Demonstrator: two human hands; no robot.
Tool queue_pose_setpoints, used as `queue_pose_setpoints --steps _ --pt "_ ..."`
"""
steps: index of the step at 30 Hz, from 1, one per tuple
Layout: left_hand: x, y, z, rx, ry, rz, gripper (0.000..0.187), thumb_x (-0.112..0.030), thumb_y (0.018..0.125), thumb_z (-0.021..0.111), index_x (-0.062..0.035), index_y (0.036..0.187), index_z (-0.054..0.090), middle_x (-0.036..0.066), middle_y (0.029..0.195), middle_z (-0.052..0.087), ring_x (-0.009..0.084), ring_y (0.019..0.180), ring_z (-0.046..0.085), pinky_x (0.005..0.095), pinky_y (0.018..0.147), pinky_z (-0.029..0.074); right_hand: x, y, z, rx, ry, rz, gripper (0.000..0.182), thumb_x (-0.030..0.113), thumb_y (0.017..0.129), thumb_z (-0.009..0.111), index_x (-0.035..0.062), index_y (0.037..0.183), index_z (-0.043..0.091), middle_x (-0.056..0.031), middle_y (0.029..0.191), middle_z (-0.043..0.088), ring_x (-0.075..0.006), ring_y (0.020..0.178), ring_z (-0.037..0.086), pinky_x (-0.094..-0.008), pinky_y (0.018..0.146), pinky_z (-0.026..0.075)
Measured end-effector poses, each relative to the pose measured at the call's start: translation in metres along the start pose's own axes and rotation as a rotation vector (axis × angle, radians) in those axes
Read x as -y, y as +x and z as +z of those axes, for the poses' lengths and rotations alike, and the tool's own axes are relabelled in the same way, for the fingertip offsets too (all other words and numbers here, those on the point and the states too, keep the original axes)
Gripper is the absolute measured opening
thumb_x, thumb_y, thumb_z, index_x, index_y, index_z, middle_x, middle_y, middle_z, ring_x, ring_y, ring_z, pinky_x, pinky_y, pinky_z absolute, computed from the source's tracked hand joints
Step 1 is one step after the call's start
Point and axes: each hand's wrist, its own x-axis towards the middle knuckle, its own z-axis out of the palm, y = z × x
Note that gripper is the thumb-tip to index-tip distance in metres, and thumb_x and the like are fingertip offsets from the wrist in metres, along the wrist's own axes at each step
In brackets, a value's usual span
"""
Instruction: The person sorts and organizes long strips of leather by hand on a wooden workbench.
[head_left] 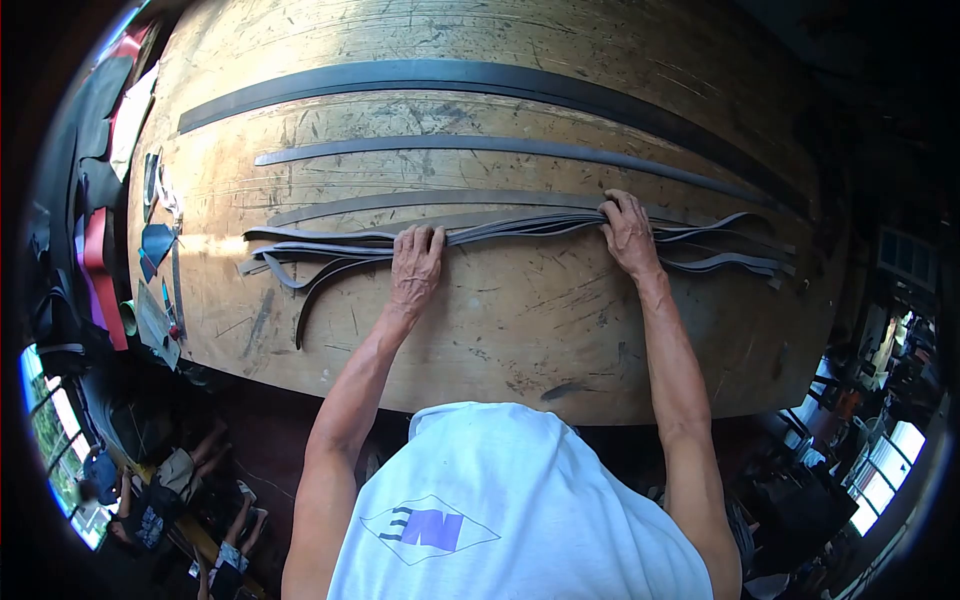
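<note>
A bundle of long, thin grey leather strips (525, 230) lies across the wooden table in front of me. My left hand (415, 262) is closed over the bundle left of its middle, fingers curled on the far side. Farther right, my right hand (630, 238) grips the same bundle, its thumb on the near side. Between the hands the strips are pressed together; beyond them the ends fan out, and one dark end curls toward me at the left. A flat brown-grey strip (400, 199) lies just behind the bundle.
Behind the bundle, a blue-grey strip (480, 144) and a wide black strip (400, 76) lie across the scratched tabletop (520, 340). Small scraps and tools sit at the left edge, near a dark blue piece (155, 247). Red material (100, 260) hangs beyond. People sit at lower left.
</note>
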Motion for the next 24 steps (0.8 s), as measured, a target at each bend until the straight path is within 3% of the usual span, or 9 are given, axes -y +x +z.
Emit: queue_pose_setpoints --steps 3,7,10,13,14,18,20,24 --pt "-0.002 0.011 -0.004 -0.004 -0.028 0.046 0.042 -0.007 0.086 0.055 -0.0064 0.128 0.051 0.015 0.122 0.05 0.0337 0.117 0.048 0.0436 0.101 0.038 0.001 0.008 -0.002 0.055 0.004 0.036 0.03 0.001 0.074 0.067 0.008 0.102 0.06 -0.0103 0.115 0.055 -0.0318 0.108 0.052 -0.0435 0.091 0.041" --pt "-0.007 0.021 -0.012 0.044 -0.092 0.08 0.057 -0.01 0.08 0.058 -0.0052 0.135 0.047 0.016 0.136 0.044 0.0359 0.129 0.041 0.0476 0.107 0.034 0.006 0.006 -0.007 0.073 -0.073 0.015 0.029 0.002 0.075 0.067 0.009 0.102 0.061 -0.0084 0.107 0.057 -0.0292 0.105 0.054 -0.0417 0.09 0.041" --pt "-0.013 0.032 -0.02 -0.012 -0.052 0.116 0.068 -0.01 0.08 0.061 -0.0099 0.144 0.04 0.015 0.144 0.038 0.0363 0.138 0.032 0.0494 0.113 0.027 0.008 -0.014 -0.003 0.018 -0.089 -0.04 0.027 0.003 0.077 0.065 0.0095 0.103 0.063 -0.007 0.1 0.058 -0.0273 0.101 0.055 -0.0411 0.089 0.041" --pt "-0.016 0.039 -0.022 0.063 0.012 0.137 0.071 -0.008 0.079 0.06 -0.0093 0.146 0.037 0.014 0.144 0.04 0.0359 0.143 0.024 0.0516 0.116 0.019 0.009 -0.032 0.002 -0.032 -0.092 -0.093 0.022 0.004 0.081 0.062 0.0091 0.102 0.064 -0.0074 0.097 0.057 -0.0269 0.099 0.055 -0.0412 0.087 0.042" --pt "-0.015 0.037 -0.016 0.061 0.02 0.151 0.07 -0.008 0.077 0.06 -0.0072 0.144 0.04 0.013 0.136 0.046 0.036 0.138 0.032 0.0527 0.117 0.017 0.009 -0.035 0.002 -0.028 -0.094 -0.084 0.021 0.004 0.081 0.062 0.0089 0.102 0.064 -0.0077 0.097 0.057 -0.0271 0.098 0.055 -0.0416 0.087 0.042" --pt "-0.015 0.022 -0.011 0.147 0.009 0.187 0.062 -0.011 0.08 0.057 -0.0013 0.14 0.044 0.016 0.121 0.052 0.034 0.125 0.044 0.0499 0.113 0.027 0.004 -0.029 0.001 0.079 -0.048 0.027 0.027 0.005 0.085 0.059 0.0091 0.111 0.064 -0.0094 0.108 0.058 -0.0284 0.106 0.054 -0.0434 0.092 0.042" --pt "-0.02 0.005 -0.01 0.187 -0.039 0.186 0.06 -0.012 0.081 0.056 -0.0001 0.138 0.045 0.016 0.117 0.052 0.0329 0.119 0.047 0.0478 0.109 0.032 0.005 -0.024 0.0 0.035 -0.117 -0.018 0.035 0.005 0.087 0.056 0.011 0.122 0.061 -0.01 0.117 0.056 -0.0289 0.113 0.052 -0.0437 0.096 0.041" --pt "-0.032 -0.015 -0.002 0.098 0.057 0.084 0.06 -0.015 0.085 0.052 0.0002 0.142 0.041 0.019 0.129 0.047 0.0349 0.122 0.045 0.0462 0.104 0.036 0.001 -0.024 0.012 0.035 -0.218 -0.111 0.049 0.004 0.089 0.052 0.0135 0.137 0.052 -0.0105 0.131 0.052 -0.0295 0.124 0.047 -0.0443 0.101 0.039"
